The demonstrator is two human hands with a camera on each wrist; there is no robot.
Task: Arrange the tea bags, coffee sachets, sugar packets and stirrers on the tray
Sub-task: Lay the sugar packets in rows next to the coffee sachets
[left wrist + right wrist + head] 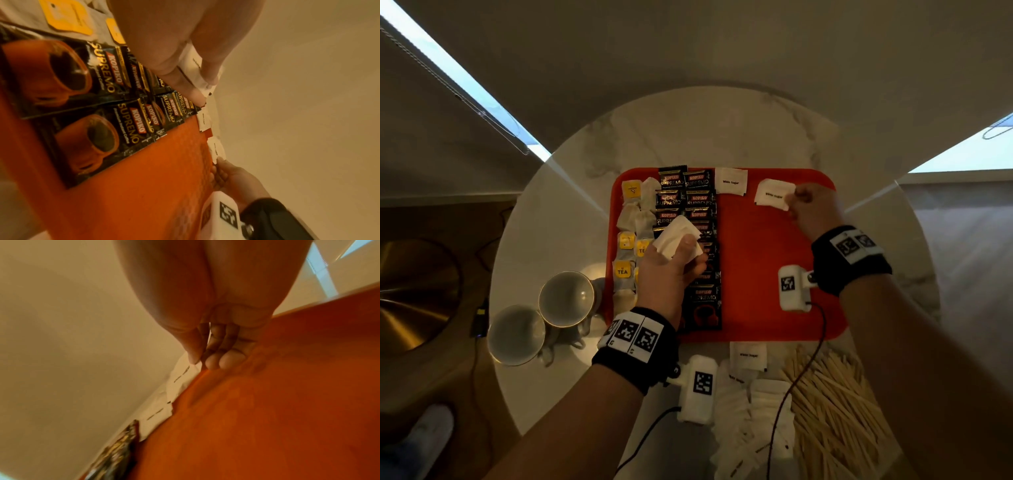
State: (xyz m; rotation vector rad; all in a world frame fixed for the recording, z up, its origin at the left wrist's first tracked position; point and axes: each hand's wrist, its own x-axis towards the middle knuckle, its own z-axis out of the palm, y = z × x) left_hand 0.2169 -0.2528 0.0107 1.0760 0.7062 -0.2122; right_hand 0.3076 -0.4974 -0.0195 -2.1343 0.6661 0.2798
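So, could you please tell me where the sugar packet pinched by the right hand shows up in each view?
Head: sugar packet, upper right of the tray, left of the right hand.
Left wrist: small, right of centre, above that hand's fingertips.
Right wrist: centre, just below the fingertips.
Shared landmark: the red tray, with a second sugar packet lying beside the held one.
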